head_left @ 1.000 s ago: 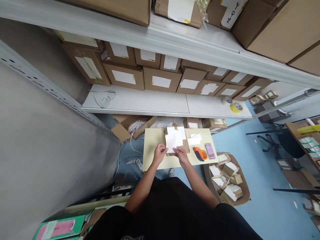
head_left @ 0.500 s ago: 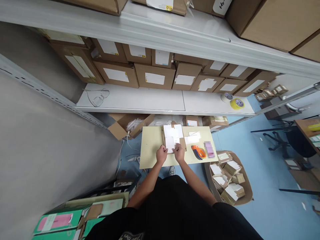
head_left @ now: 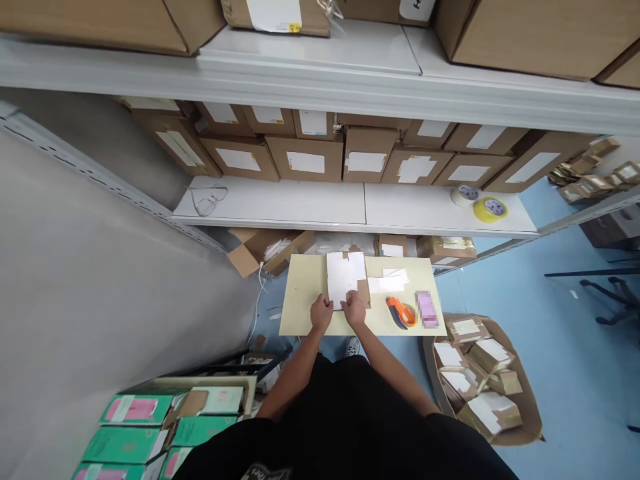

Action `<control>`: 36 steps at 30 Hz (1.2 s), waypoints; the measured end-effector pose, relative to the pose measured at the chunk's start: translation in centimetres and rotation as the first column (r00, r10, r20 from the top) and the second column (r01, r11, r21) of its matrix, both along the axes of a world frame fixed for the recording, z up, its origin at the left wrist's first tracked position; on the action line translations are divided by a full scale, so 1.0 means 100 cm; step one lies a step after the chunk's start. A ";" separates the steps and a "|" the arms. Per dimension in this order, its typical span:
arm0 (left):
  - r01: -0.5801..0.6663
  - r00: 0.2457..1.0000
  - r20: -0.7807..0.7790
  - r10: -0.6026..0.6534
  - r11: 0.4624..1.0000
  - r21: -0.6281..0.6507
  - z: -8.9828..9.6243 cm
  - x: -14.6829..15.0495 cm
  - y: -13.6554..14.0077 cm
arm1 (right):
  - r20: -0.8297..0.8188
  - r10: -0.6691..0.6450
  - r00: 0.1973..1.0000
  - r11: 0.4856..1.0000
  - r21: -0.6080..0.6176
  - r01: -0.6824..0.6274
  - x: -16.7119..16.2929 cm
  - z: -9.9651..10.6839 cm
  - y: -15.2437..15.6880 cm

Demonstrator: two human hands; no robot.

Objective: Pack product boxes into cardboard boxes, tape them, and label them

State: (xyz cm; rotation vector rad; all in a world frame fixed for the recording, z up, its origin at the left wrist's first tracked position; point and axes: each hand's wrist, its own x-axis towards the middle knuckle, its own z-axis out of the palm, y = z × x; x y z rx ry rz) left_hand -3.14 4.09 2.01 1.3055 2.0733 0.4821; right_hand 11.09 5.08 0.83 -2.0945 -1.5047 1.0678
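On the pale yellow tabletop (head_left: 303, 280) lies a flat brown cardboard box (head_left: 364, 297), its top largely covered by white labels (head_left: 345, 268). My left hand (head_left: 321, 312) is closed, thumb and finger pinching the near left corner of the lowest white label. Opposite it, my right hand (head_left: 355, 311) pinches that label's near edge on the right, partly hiding the bare cardboard. Right of the box are loose white labels (head_left: 389, 283), an orange tape dispenser (head_left: 400, 312) and a blurred pinkish-purple item (head_left: 427, 309).
Behind the table, a shelf (head_left: 265, 203) holds several labelled boxes (head_left: 306, 160), eyeglasses (head_left: 206, 200) and tape rolls (head_left: 490, 210). A large carton (head_left: 533, 413) of small parcels stands at right. Green boxes (head_left: 120, 443) sit low at left; an open carton (head_left: 243, 261) is behind the table.
The lowest white label now lies flatter and lines up with the labels above it. My right hand has shifted slightly inward along its near edge. The whole view has turned a little.
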 end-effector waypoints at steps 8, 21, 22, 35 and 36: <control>0.007 0.985 -0.164 -0.056 0.959 -0.283 0.022 -0.006 0.021 | 0.045 0.029 0.999 0.996 -0.083 -0.025 0.012 0.004 0.014; 0.508 0.857 -0.178 -0.483 0.851 0.137 0.001 0.004 0.030 | -0.142 0.237 0.961 0.970 0.087 -0.227 0.040 0.003 -0.028; 0.527 0.845 -0.170 -0.506 0.842 0.114 -0.004 0.003 0.031 | -0.148 0.207 0.967 0.976 0.104 -0.193 0.045 0.004 -0.029; 0.167 0.962 0.196 -0.190 0.978 0.127 -0.019 -0.113 0.021 | -0.215 -0.322 0.922 0.918 0.166 0.360 0.039 0.017 -0.014; 0.068 0.967 0.238 -0.093 0.991 0.112 -0.016 -0.121 0.017 | -0.231 -0.324 0.917 0.928 0.112 0.356 0.028 0.016 -0.011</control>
